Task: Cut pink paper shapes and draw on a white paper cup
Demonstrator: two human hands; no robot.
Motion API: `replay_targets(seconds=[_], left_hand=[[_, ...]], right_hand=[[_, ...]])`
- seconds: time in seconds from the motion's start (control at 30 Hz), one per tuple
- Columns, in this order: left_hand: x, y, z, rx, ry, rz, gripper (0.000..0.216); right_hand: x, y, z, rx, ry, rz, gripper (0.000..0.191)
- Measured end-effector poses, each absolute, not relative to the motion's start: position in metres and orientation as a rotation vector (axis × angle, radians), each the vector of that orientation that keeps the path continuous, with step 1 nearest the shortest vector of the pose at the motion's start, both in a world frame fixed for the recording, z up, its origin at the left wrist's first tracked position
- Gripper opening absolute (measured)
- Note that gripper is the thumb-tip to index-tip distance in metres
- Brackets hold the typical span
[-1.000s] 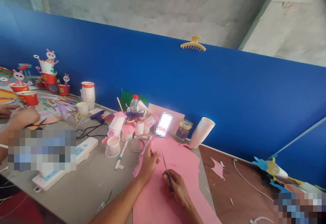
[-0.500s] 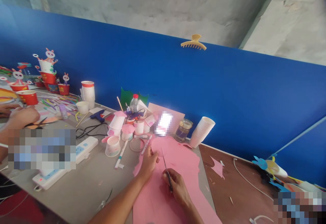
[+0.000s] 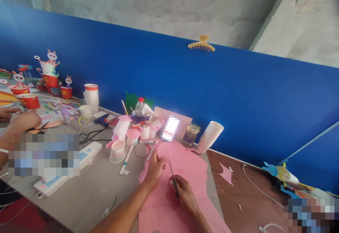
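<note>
My right hand is closed around the dark handles of a pair of scissors, whose thin blades point up and away over pink paper. My left hand pinches a rounded piece of pink paper between thumb and fingers, close to the scissor tips. Beneath both hands lies a large pink paper sheet with an uneven edge. Pink on pink hides where the held piece ends and the sheet begins. Just beyond the left hand are a marker and a roll of tape.
Behind stand a bright phone, a glass jar and stacked paper cups. Decorated cups, a glue gun and a power strip sit to the left. Another person's hand works at far left, near orange-handled scissors.
</note>
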State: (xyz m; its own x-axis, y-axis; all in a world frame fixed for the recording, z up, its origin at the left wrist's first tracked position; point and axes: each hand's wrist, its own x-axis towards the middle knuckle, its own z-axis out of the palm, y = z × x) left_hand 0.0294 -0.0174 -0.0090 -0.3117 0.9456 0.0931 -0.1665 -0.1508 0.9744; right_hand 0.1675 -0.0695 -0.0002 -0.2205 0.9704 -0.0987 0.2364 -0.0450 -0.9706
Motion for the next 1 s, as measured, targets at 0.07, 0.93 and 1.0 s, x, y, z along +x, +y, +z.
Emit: replay_targets(seconds=[0.07, 0.93, 1.0], left_hand=[[0.0296, -0.0172, -0.0092, 0.982, 1.213, 1.61, 0.011], [0.0273, -0.0179, -0.007, 0.987, 1.21, 1.583, 0.011], [0.0269, -0.0172, -0.0088, 0.973, 1.195, 1.591, 0.014]], right_hand=[[0.1669, -0.0695, 0.0007, -1.319, -1.516, 1.329, 0.038], [0.1659, -0.0698, 0.0018, -1.325, -1.522, 1.328, 0.038], [0.1666, -0.0691, -0.0007, -1.314, -1.513, 1.34, 0.038]])
